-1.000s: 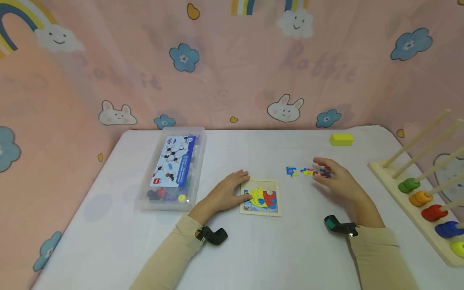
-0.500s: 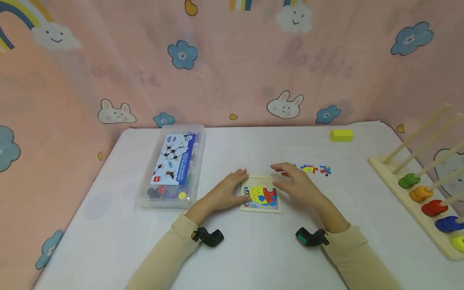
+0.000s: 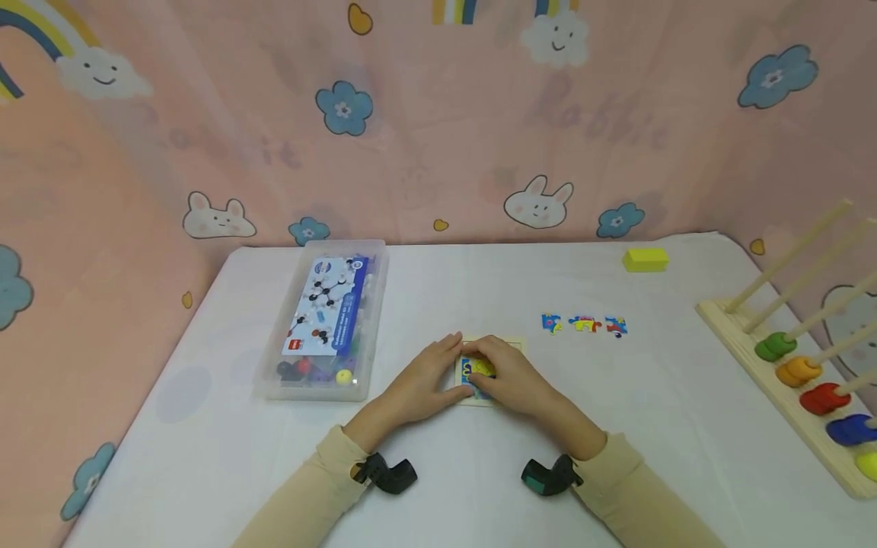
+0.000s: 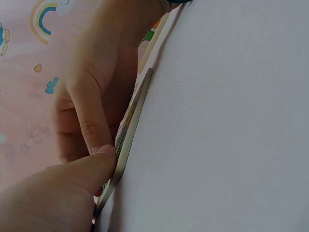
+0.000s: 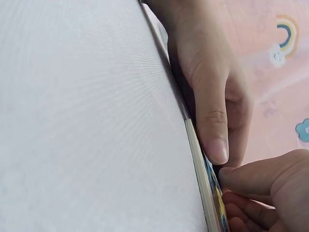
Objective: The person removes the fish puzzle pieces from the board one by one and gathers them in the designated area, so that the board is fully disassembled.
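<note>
A small wooden puzzle tray [image 3: 517, 344] lies on the white table with a yellow, red and blue picture puzzle [image 3: 468, 371] in it. Around its left edge my left hand [image 3: 421, 384] holds it, thumb on the near left part and fingers at the far left corner. My right hand [image 3: 517, 380] reaches over the tray from the right, fingers bent down onto the picture and hiding its right half. Both thumbs come close together over the tray in the right wrist view; whether the right fingers pinch a piece is hidden. Several inches right lie three loose puzzle pieces [image 3: 585, 324].
To the left lies a clear plastic box [image 3: 322, 320] with a molecule-model label and coloured balls. A yellow block [image 3: 645, 260] is at the back right. Along the right edge stands a wooden peg rack [image 3: 774, 380] with coloured rings. A patterned pink cloth [image 3: 425, 137] rises behind.
My right hand has moved left from above the loose pieces to the tray, its fingers coming down on the puzzle. My left hand has stayed at the tray's left side.
</note>
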The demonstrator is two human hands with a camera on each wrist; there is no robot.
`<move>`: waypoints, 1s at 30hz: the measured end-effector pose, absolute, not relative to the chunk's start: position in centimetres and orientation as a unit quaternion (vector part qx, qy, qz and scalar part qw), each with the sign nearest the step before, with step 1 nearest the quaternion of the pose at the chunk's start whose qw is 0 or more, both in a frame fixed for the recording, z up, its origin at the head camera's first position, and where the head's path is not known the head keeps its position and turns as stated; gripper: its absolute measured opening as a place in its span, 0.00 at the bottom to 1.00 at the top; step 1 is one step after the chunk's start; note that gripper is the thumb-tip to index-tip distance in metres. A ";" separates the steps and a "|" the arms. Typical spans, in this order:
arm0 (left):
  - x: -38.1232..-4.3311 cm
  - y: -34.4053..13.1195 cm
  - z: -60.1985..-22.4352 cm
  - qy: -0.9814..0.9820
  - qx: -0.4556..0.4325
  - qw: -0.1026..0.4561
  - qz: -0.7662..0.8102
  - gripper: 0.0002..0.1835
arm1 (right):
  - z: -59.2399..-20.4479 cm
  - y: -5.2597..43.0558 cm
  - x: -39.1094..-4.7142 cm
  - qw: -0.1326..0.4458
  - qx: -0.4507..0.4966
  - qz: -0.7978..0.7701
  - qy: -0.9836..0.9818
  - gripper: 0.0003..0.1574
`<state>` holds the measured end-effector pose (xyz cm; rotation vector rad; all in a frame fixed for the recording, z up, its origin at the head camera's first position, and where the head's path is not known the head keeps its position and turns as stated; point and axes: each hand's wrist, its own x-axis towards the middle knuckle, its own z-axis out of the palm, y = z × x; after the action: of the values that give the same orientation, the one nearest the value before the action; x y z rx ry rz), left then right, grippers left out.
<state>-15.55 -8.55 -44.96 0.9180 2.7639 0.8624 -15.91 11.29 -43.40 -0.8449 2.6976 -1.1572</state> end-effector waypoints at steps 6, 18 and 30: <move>-15.7 -8.4 -45.3 0.913 0.311 0.026 0.263 0.40 | -44.2 11.2 -15.8 0.013 -0.274 -0.356 0.894 0.23; -15.7 -8.5 -45.3 0.912 0.314 0.023 0.262 0.40 | -44.5 11.0 -16.0 0.025 -0.272 -0.389 0.880 0.18; -15.7 -8.5 -45.5 0.914 0.309 0.020 0.264 0.41 | -44.2 11.2 -15.9 0.038 -0.268 -0.394 0.878 0.21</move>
<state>-15.70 -8.50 -45.53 0.9586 2.8349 0.8183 -15.93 11.22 -44.20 -0.8232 2.6955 -1.2076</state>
